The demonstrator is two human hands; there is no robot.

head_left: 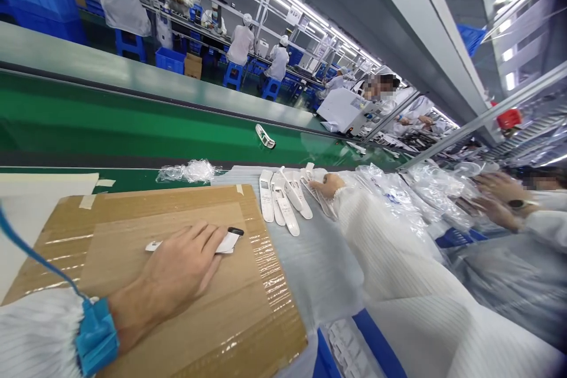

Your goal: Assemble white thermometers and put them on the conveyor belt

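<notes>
The cardboard (230, 313) lies left of the casings (286, 209). Behind both runs the conveyor belt (133, 121), with a single part (264, 136) on it.

At left, the flat cardboard sheet (212, 319) is brown with glossy tape bands (271, 277), the long plastic piece (229, 242) on it white with a black tip. The near-left cloth sleeve (39, 328) is finely striped white, the wrist strap (95, 336) bright blue; slim plastic parts (286, 212) at centre are white, the far conveyor belt (133, 124) green.

White casings (287, 217): at least five; cardboard sheet (239, 295): one.
</notes>
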